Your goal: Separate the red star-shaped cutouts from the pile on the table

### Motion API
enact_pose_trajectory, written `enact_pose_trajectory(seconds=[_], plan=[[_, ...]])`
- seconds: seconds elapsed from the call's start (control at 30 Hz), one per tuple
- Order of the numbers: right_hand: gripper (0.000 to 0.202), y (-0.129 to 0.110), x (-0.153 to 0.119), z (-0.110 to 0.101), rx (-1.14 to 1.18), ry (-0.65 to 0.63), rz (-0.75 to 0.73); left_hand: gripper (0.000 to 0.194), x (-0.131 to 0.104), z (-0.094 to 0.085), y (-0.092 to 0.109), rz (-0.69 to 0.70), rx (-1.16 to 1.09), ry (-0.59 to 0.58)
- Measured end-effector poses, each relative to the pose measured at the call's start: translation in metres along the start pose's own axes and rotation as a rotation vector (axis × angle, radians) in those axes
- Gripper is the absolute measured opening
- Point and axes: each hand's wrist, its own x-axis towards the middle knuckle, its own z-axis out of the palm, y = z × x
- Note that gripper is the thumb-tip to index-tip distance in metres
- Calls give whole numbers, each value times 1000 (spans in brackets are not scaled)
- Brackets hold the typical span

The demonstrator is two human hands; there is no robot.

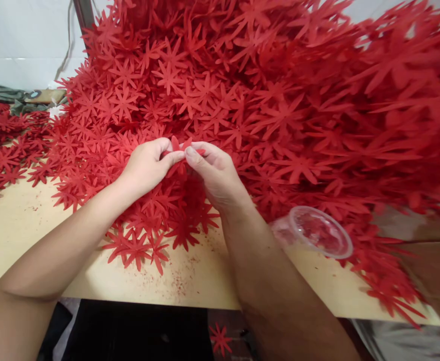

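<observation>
Between the fingertips of both hands is a red flower-shaped cutout (181, 145) with long narrow petals. My left hand (147, 163) pinches it from the left, thumb and forefinger closed. My right hand (216, 168) grips its other side, thumb tip almost meeting the left thumb. Parts of the cutout are hidden behind the fingers. Right behind and below the hands rises a large heap of the same red cutouts (201, 95). Several lie loose on the table near its front edge, below my hands (137, 250).
A clear round plastic tub (321, 233) lies tilted at right, with red bits in it. More cutouts (5, 158) pile up at left near dark green cloth (2, 94). A cardboard box (434, 265) stands at right. Red crumbs dot the pale table (17, 240). One cutout (220, 339) lies below the edge.
</observation>
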Motion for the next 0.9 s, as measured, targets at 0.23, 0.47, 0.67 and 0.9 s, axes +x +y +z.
enact_pose_trajectory(seconds=[0.23,0.47,0.67,0.9], plan=[[39,7,0,4,54,-13,-34,41,-3,4,-5,-60,-42,25],[32,10,3,1,127,75,-41,30,-2,-2,-4,-60,-381,-141],[27,11,6,-6,123,193,-24,32,2,-9,-6,-19,-394,-90],[36,22,17,-27,-9,265,-89,17,4,-7,-16,-39,-300,81]])
